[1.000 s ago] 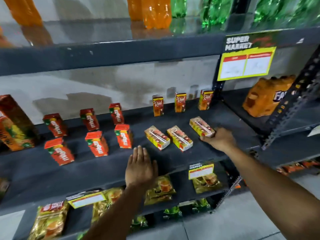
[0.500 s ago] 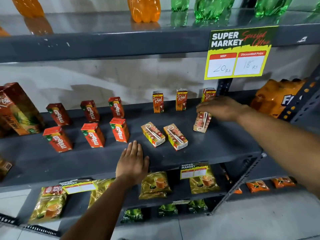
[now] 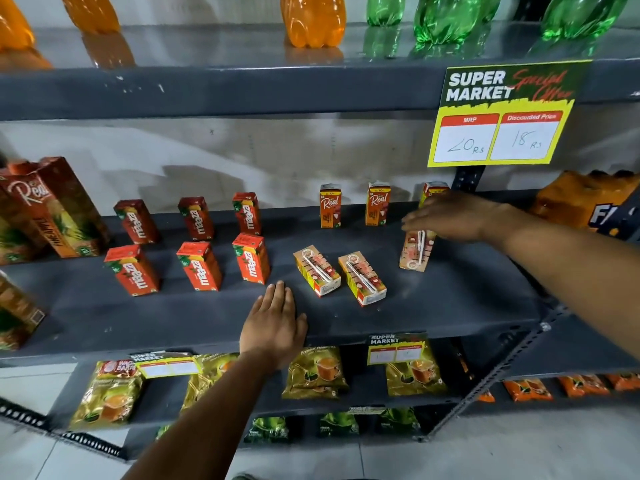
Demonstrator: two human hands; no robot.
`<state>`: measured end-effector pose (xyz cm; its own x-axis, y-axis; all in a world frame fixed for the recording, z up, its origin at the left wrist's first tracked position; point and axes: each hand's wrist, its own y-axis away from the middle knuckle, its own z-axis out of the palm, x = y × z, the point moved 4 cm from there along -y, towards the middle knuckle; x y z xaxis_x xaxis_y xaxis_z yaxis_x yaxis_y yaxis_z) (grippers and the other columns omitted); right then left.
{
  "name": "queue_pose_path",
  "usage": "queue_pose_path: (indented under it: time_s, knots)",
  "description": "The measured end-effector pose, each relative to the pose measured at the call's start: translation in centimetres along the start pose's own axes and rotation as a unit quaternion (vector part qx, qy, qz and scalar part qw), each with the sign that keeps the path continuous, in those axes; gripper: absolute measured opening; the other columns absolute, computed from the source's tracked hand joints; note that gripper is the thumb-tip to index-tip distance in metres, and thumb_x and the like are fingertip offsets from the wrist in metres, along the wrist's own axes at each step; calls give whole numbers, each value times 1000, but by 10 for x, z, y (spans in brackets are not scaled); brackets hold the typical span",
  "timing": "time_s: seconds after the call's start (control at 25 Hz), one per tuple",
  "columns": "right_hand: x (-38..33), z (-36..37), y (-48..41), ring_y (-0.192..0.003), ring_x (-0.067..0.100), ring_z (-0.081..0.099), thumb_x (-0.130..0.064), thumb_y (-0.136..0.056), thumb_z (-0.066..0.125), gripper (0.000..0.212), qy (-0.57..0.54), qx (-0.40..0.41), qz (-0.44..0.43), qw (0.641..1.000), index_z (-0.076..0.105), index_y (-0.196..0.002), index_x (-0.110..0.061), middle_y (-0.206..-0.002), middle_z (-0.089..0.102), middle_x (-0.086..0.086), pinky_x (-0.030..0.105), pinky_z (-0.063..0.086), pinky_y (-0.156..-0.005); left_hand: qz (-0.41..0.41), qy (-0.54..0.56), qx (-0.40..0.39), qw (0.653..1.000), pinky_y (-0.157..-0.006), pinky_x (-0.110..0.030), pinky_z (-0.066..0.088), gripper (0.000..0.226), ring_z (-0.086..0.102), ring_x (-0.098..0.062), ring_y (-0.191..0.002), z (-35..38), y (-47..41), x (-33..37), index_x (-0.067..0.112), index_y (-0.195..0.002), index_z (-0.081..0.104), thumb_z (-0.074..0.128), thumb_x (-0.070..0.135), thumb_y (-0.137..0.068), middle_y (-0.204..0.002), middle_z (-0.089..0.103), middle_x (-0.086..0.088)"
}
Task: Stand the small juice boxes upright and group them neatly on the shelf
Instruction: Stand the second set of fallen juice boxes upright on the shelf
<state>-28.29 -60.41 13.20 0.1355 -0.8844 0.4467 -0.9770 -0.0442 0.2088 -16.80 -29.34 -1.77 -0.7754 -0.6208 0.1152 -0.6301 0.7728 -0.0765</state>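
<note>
Juice box [image 3: 416, 251], long axis near vertical, straw side facing out, under right hand [image 3: 453, 216], fingers on its top. Two boxes [image 3: 317, 270] flat between hands, long axes running front to back. Left hand [image 3: 273, 327] flat, fingers spread, on shelf [image 3: 173, 317].

I see shop, supermarket aisle. Grey metal shelf [image 3: 450, 299] racks stocked in rows: small juice boxes [image 3: 330, 206], soda bottles [image 3: 313, 19] on top tier, tea packets [image 3: 317, 374] below. Yellow "SUPER MARKET" price sign [image 3: 502, 116] shows MRP and discounted price.
</note>
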Motion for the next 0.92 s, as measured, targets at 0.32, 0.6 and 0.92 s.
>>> queue_pose_path:
  time_s: [0.32, 0.6, 0.92]
  knots:
    - [9, 12, -5, -82, 26, 62, -66, -76, 61, 56, -235, -66, 225, 943, 62, -96, -14, -93, 66, 9, 36, 52, -74, -4, -7, 1, 1000, -117, -34, 2, 69, 2, -24, -148, 1, 0, 1, 6, -150, 11, 15, 48, -96, -161, 7, -11]
    - [-9, 9, -1, -68, 22, 60, -80, -75, 42, 69, -231, -66, 324, 915, 53, -69, -13, -76, 63, 10, 31, 44, -63, -7, -2, 6, 1000, -117, -35, 6, 69, 5, -25, -148, 4, 0, 0, 6, -150, 14, 16, 48, -95, -160, 10, -12]
    - [-117, 0, -5, -92, 21, 62, -85, -62, 50, 88, -413, 63, 309, 855, 53, -121, -19, -111, 66, 3, 32, 49, -68, -5, -12, 3, 1000, -117, -35, 3, 70, 4, -25, -148, 5, -1, 0, 5, -149, 14, 12, 49, -94, -161, 10, -12]
